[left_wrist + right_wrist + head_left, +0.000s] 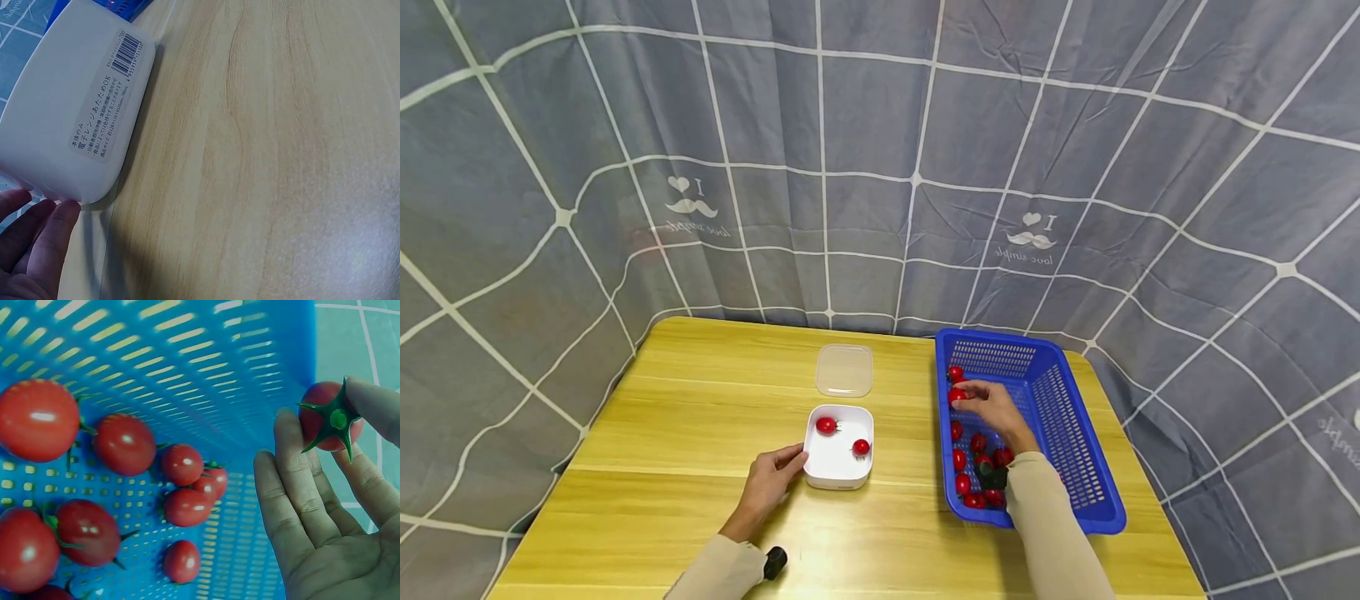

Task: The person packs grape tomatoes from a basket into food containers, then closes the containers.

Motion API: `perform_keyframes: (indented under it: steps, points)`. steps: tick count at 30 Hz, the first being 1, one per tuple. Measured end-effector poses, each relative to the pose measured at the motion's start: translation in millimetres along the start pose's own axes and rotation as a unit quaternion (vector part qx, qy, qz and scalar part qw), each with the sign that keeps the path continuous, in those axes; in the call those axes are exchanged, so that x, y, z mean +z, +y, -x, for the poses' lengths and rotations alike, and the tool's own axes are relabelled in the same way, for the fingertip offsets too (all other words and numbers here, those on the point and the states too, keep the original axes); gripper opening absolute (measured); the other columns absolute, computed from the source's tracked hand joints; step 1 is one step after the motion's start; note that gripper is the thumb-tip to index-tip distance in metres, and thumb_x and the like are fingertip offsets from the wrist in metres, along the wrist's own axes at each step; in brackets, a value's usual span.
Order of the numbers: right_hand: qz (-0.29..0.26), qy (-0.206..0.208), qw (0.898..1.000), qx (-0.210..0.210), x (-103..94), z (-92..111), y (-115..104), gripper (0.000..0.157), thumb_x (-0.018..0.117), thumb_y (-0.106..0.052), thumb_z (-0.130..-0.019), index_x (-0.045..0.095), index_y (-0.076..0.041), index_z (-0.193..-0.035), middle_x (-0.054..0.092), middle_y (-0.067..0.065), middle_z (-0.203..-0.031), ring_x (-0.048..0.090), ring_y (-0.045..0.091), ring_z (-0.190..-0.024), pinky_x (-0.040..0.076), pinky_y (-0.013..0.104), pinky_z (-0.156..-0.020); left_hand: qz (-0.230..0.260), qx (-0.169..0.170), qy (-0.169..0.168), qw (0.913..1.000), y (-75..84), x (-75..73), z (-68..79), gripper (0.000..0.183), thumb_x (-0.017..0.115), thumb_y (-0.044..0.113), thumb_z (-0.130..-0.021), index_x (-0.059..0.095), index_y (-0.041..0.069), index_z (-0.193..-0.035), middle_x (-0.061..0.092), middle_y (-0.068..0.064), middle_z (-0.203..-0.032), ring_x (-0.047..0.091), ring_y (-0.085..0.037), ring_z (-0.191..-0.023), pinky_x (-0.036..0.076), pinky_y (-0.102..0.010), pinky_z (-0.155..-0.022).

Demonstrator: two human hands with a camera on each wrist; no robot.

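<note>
A white square container (838, 477) stands on the table with two cherry tomatoes inside, one (827, 426) at its back left and one (861, 448) at its right. The fingers of my left hand (767, 483) touch the container's left side; in the left wrist view the fingertips (62, 215) rest against its wall beside a printed label. Over the left part of a blue basket (1078, 417), my right hand (996, 410) pinches a cherry tomato (328, 415) between thumb and fingers, its green star-shaped stem facing the wrist camera. Several more tomatoes (125, 444) lie on the basket floor.
A translucent flat lid (844, 370) lies behind the white container. The wooden table (700, 417) ends at a grey checked curtain (760, 208) at the back and sides. The basket's raised walls surround the loose tomatoes on the right.
</note>
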State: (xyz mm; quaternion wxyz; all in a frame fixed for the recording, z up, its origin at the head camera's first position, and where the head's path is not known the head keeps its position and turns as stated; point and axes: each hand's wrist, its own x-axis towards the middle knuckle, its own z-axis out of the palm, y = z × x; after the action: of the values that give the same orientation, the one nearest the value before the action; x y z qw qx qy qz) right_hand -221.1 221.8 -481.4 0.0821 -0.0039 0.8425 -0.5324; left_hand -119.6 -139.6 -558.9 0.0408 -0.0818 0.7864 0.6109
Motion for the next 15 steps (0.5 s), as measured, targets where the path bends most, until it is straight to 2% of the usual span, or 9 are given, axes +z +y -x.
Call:
perform_keyframes:
  steps: [3, 6, 12, 15]
  points:
    - [0.010, -0.005, 1.000, -0.012, 0.5, 2, -7, 0.036, 0.073, -0.007, -0.084, 0.065, 0.006, -0.116, 0.067, 0.018, -0.108, 0.058, 0.022, -0.093, 0.052, 0.031, -0.082, 0.000, 0.003, 0.001, 1.0000, 1.6, -1.2, 0.5, 0.036, 0.062, 0.016, -0.095, 0.062, -0.009, -0.122, 0.063, -0.023, -0.120, 0.060, -0.018, -0.103, 0.052, -0.015, -0.079]
    - [0.019, -0.009, 1.000, -0.013, 2.4, 4, -15, 0.036, 0.074, -0.009, -0.084, 0.066, 0.003, -0.116, 0.066, 0.018, -0.107, 0.059, 0.021, -0.089, 0.053, 0.035, -0.081, -0.001, 0.002, 0.003, 1.0000, 2.6, -2.0, 0.6, 0.035, 0.062, 0.016, -0.095, 0.063, -0.008, -0.121, 0.064, -0.022, -0.120, 0.061, -0.014, -0.100, 0.051, -0.013, -0.077]
    - [0.025, -0.028, 0.999, -0.009, 7.1, 8, -26, 0.038, 0.074, -0.012, -0.084, 0.065, 0.000, -0.119, 0.064, 0.016, -0.111, 0.061, 0.020, -0.090, 0.053, 0.049, -0.089, -0.001, 0.004, -0.002, 1.0000, 0.9, -1.1, -0.4, 0.036, 0.063, 0.017, -0.095, 0.063, -0.008, -0.121, 0.063, -0.023, -0.120, 0.060, -0.015, -0.099, 0.051, -0.014, -0.076]
    - [0.020, -0.037, 0.999, -0.017, 11.0, 9, -31, 0.038, 0.074, -0.011, -0.085, 0.065, 0.002, -0.120, 0.064, 0.017, -0.109, 0.061, 0.019, -0.087, 0.052, 0.053, -0.089, 0.001, 0.022, 0.000, 0.9998, 0.2, -1.9, 0.9, 0.038, 0.064, 0.020, -0.095, 0.064, -0.008, -0.120, 0.064, -0.023, -0.119, 0.060, -0.016, -0.100, 0.052, -0.015, -0.077]
